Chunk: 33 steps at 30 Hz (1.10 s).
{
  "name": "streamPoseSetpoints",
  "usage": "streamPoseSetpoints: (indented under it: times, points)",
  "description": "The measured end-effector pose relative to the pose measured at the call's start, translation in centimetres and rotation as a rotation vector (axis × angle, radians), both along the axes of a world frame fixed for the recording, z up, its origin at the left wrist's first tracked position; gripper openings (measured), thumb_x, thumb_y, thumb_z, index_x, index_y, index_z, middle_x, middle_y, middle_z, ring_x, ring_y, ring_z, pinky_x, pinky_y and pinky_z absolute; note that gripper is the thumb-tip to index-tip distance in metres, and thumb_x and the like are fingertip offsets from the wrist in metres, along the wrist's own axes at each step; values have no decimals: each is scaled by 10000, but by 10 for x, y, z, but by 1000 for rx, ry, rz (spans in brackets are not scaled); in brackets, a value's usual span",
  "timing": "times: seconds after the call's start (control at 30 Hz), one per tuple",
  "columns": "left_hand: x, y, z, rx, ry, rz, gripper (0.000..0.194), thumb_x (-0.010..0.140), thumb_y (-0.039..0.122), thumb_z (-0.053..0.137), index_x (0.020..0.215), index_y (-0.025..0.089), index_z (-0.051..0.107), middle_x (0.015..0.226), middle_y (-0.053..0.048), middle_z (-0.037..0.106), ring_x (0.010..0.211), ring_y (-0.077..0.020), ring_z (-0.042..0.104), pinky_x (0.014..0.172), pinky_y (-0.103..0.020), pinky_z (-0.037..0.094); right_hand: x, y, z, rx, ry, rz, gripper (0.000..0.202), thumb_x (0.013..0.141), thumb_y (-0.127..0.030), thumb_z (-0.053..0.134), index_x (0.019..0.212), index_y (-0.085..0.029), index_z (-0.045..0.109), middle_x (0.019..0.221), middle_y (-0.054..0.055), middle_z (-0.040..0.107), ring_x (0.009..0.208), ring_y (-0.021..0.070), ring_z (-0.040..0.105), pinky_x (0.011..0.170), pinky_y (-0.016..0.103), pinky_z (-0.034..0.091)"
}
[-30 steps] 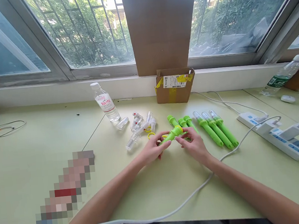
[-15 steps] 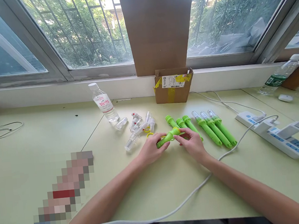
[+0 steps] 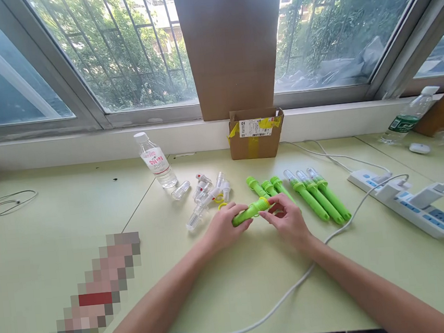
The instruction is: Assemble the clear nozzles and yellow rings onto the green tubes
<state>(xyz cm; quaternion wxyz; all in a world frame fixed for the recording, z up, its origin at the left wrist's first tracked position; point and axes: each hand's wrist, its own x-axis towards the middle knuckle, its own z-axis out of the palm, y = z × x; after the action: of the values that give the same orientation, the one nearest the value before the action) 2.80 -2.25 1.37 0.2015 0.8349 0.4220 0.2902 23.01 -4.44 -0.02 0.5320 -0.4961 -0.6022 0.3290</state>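
Note:
My left hand (image 3: 227, 225) is closed around the body of a green plastic tube (image 3: 246, 215) with a threaded end, held tilted just above the table. A yellow ring (image 3: 264, 202) sits at that threaded end. My right hand (image 3: 287, 216) pinches the ring end between its fingertips. Behind my right hand lie three more green tubes (image 3: 255, 185) without caps, partly hidden by it. To their right rest three green tubes (image 3: 307, 200) fitted with clear tops. Left of my hands lies a loose group of clear plastic caps (image 3: 200, 210), with yellow rings (image 3: 222, 206) among them.
A water bottle (image 3: 156, 162) stands at the back left, a cardboard box (image 3: 253, 145) at the back middle. On the right are a power strip (image 3: 406, 201) and another bottle (image 3: 406, 120). A white cable (image 3: 268, 316) crosses under my right forearm. A pixelated patch (image 3: 97, 299) covers something at left.
The camera view has tilted slightly, so everything sits a little lower. Both hands keep their hold on the green tube and its ring end, with only slight finger movement.

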Motion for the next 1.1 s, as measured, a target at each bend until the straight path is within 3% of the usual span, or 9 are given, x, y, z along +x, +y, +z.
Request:
streamPoseSetpoints:
  times: [0.27,0.63,0.83,1.1]
  points:
    - [1,0,-8,91,113,-22,249,848,368,564,1056,247,625,836,-27,562,711,-149,558,657,-259,430,2,3,2,-184,172,35,466,626,-584,757,773,-197,544,657,-4,573,517,135,530,455,271,472]
    - [1,-1,-9,90,118,-20,261,855,378,564,1073,244,615,873,-37,573,736,-162,567,675,-273,433,3,1,3,-173,133,64,440,672,-554,742,711,-221,457,550,-61,452,469,113,437,430,239,334]
    - [2,-2,-11,72,164,-9,287,865,398,545,1092,232,601,906,-45,566,737,-166,559,661,-275,422,4,0,5,-159,86,50,424,688,-537,736,702,-216,460,546,-57,449,476,117,445,439,241,330]
    - [10,-10,-4,-53,-16,-8,255,871,377,551,1063,218,606,880,-15,548,726,-127,528,688,-252,409,7,2,1,-72,72,31,366,710,-447,750,750,-217,469,569,-59,466,478,102,443,430,219,335]
